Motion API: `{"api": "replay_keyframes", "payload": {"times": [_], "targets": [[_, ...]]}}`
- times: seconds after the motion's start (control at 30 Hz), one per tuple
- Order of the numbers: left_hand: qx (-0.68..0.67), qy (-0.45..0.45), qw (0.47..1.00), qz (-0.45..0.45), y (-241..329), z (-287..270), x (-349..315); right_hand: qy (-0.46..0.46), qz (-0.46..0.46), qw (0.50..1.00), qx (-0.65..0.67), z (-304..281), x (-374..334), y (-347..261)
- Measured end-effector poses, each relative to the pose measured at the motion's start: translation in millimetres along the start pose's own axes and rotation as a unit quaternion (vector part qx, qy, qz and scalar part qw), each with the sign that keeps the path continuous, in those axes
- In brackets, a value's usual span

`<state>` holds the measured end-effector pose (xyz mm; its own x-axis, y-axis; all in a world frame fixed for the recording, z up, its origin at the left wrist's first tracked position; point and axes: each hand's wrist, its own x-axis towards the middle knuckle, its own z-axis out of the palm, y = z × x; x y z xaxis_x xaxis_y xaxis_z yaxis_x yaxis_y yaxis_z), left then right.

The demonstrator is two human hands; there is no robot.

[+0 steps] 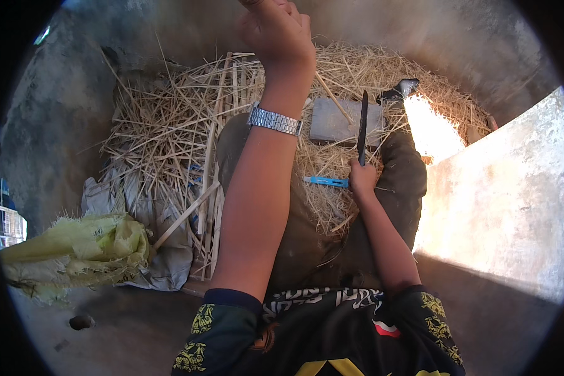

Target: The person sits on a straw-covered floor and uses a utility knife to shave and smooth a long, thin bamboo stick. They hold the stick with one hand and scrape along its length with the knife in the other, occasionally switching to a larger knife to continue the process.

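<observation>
One dark-bladed knife is gripped in the right hand, pointed far, past the right part of a grey block. Just left of that hand, a light-blue cutter is seen; whether it's gripped too can't be told. The left hand is raised far off, curled, partly cut off, contents unclear. Loads of straw is strewn around.

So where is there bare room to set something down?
Bare floor shows between the yellowish sack and the left sleeve. The grey block has open surface left of the stick over it. Crowded: straw around the block; black-bladed tool and blue object at the right hand.
</observation>
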<state>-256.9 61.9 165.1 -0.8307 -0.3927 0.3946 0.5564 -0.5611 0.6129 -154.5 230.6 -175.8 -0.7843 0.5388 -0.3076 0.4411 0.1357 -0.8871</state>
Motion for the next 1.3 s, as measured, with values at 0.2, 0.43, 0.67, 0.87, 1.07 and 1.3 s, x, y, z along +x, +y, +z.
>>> {"api": "replay_keyframes", "payload": {"times": [0.2, 0.43, 0.67, 0.87, 1.07, 1.3], "targets": [[-0.010, -0.005, 1.000, 0.006, 5.7, 7.4, -5.2, 0.082, -0.244, 0.946, 0.198, -32.6, -56.0, -94.4], [-0.009, -0.009, 1.000, 0.006, 4.2, 10.4, -1.1, 0.022, -0.103, 0.982, -0.154, -5.7, 3.2, -7.9], [-0.028, -0.016, 0.999, 0.012, -6.4, 9.0, 0.4, 0.072, -0.209, 0.966, 0.133, -20.9, -42.4, -66.7], [0.026, 0.037, 0.999, -0.008, 7.5, 12.0, -1.4, 0.051, -0.112, 0.978, -0.170, -7.6, 5.8, -0.8], [0.035, 0.012, 0.999, 0.029, 3.1, 2.6, 2.4, 0.007, -0.222, 0.918, 0.329, -15.9, -41.3, -76.7], [0.150, 0.008, 0.987, 0.055, 9.7, -1.1, -0.8, -0.031, 0.004, 0.999, 0.035, -21.8, -21.1, -42.9]]}}
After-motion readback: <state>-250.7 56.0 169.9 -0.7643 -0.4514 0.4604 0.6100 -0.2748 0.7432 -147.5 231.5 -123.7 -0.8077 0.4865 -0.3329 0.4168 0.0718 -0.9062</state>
